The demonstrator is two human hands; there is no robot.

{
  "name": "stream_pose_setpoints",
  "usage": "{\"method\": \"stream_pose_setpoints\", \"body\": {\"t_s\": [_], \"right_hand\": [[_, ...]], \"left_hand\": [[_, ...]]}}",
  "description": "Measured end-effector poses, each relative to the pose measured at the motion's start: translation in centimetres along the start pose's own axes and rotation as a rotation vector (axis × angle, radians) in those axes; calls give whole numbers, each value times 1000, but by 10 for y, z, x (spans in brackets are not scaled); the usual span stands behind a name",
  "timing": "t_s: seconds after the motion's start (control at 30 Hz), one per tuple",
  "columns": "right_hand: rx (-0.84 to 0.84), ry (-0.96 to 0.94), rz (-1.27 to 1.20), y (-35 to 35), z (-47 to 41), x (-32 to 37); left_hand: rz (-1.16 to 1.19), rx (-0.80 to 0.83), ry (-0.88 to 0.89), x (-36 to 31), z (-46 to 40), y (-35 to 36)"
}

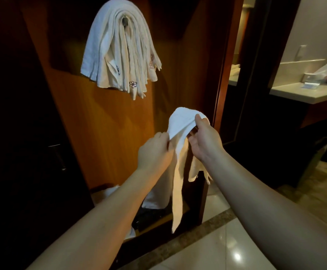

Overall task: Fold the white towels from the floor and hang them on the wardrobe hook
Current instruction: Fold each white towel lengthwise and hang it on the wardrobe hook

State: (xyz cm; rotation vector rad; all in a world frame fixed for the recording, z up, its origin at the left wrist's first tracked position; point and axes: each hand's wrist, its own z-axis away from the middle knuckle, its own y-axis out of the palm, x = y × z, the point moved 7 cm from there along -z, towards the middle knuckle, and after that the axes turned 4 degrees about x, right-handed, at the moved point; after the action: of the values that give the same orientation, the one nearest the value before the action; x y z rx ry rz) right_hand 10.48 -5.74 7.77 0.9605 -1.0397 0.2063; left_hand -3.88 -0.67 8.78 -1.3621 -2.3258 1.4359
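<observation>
A white towel (180, 123) is being pinched at its top fold by the left hand (155, 151) and right hand (203, 139) below the hook (125, 21), already loaded with towels (118, 55); lifting over it is judged next.

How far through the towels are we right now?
Done: a thick stack of folded towels hangs on the hook. In hand: left hand and right hand hold another towel, partly folded. Left: finish, hang it; white cloth lies low behind the arms.
</observation>
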Motion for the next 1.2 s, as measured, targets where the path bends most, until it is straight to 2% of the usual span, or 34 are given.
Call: {"method": "stream_pose_setpoints", "body": {"t_s": [0.1,0.2,0.27,0.4,0.5,0.63,0.73,0.83,0.97,1.1,1.2], "right_hand": [[17,5,0,3,3,-1],[45,19,22,7,7,-5],[65,46,41,7,11,-10],[118,27,79,6,13,-15],[181,-28,161,10,17,-13],[187,-154,459,10,26,-1],[176,-290,570,10,26,14],[192,-410,616,17,29,23],[199,-397,574,19,33,18],[92,-384,573,11,32,11],[10,-402,536,5,29,15]], "left_hand": [[44,-33,152,-12,14,4],[21,51,193,-19,26,26],[79,94,153,-17,29,36],[356,86,-121,-3,24,35],[292,48,-201,1,16,33],[288,41,-202,13,10,25],[205,-7,-180,22,-4,3],[103,-143,-75,16,-20,-23],[17,-38,-19,11,-13,-12],[41,-32,-7,14,1,5],[93,-19,-98,24,9,24]]}}
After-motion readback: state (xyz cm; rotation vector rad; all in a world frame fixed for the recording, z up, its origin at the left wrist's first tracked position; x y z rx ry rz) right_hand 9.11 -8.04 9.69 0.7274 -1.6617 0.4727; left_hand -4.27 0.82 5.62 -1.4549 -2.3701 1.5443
